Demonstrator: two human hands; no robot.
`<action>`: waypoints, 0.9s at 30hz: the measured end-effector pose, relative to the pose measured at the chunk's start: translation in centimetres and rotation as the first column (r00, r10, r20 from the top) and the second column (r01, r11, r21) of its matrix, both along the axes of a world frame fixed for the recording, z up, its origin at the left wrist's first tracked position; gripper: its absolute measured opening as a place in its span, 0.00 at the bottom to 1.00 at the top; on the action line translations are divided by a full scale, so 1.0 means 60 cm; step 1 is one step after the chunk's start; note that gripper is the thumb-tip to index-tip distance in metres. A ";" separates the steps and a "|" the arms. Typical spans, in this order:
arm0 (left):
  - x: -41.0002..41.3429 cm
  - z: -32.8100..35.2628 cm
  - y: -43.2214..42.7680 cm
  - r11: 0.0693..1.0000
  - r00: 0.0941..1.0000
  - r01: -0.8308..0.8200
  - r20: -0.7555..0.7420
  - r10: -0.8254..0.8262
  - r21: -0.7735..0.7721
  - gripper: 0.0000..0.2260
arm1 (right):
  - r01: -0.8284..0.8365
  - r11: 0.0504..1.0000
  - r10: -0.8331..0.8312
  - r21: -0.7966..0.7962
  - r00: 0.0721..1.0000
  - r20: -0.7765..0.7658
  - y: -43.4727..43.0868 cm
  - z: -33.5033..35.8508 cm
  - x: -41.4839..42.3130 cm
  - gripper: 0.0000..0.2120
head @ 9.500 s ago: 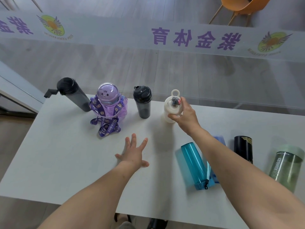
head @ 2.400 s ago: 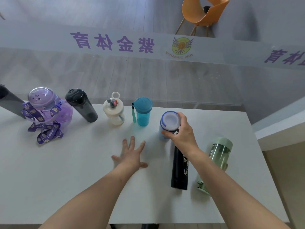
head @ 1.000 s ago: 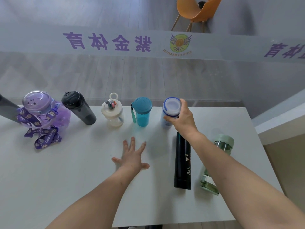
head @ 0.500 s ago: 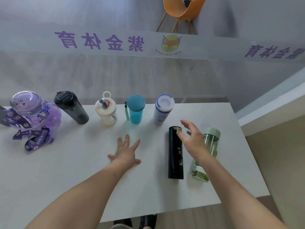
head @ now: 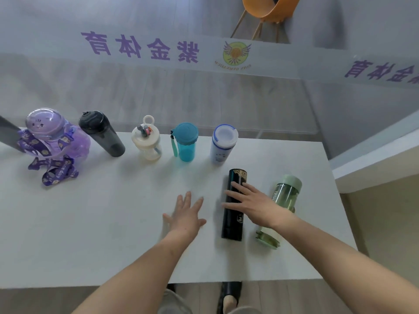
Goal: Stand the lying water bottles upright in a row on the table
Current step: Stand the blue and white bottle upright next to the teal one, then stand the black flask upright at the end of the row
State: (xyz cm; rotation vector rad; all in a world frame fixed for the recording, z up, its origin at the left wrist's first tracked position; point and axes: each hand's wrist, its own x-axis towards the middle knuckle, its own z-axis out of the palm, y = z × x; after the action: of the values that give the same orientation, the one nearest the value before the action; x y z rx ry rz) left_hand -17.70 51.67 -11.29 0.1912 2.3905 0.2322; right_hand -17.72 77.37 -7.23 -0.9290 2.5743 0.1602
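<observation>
Several bottles stand in a row along the far side of the white table [head: 90, 223]: a purple cartoon bottle [head: 52, 134], a dark grey bottle [head: 102, 133], a cream bottle [head: 147, 141], a teal bottle [head: 186, 141] and a white-and-blue bottle [head: 222, 143]. A slim black bottle [head: 234, 225] lies on its side. A green bottle [head: 283, 200] lies to its right. My right hand [head: 251, 205] rests over the black bottle with straight spread fingers. My left hand [head: 186, 216] lies flat on the table, holding nothing.
Another dark bottle [head: 8, 134] shows partly at the left edge. A glass wall with purple lettering [head: 140, 47] stands behind the table. An orange chair [head: 269, 10] is beyond it. The table's right edge [head: 340, 200] runs close to the green bottle.
My right hand let go of the white-and-blue bottle, now upright in the row, came back and lowered onto the lying black bottle. My left hand stayed flat.
</observation>
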 end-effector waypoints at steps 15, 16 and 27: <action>0.025 -0.002 0.059 0.986 0.992 -0.122 -0.054 0.116 -0.116 0.33 | 0.020 0.914 -0.078 -0.406 0.989 -0.128 0.106 -0.009 -0.022 0.34; 0.027 -0.002 0.071 0.984 0.988 -0.151 -0.056 0.146 -0.096 0.33 | 0.091 0.870 -0.153 -0.484 0.984 -0.090 0.114 -0.004 -0.023 0.34; -0.024 0.000 0.161 0.978 0.979 -0.192 -0.087 0.185 -0.080 0.42 | 0.735 -0.018 -0.530 -0.678 0.568 0.630 0.141 0.007 -0.056 0.25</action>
State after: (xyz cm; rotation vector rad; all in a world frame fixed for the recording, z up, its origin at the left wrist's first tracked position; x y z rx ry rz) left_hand -19.16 61.33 -11.29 -0.0694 2.4930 0.2098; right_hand -21.05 85.86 -6.78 0.2228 2.4205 -1.7685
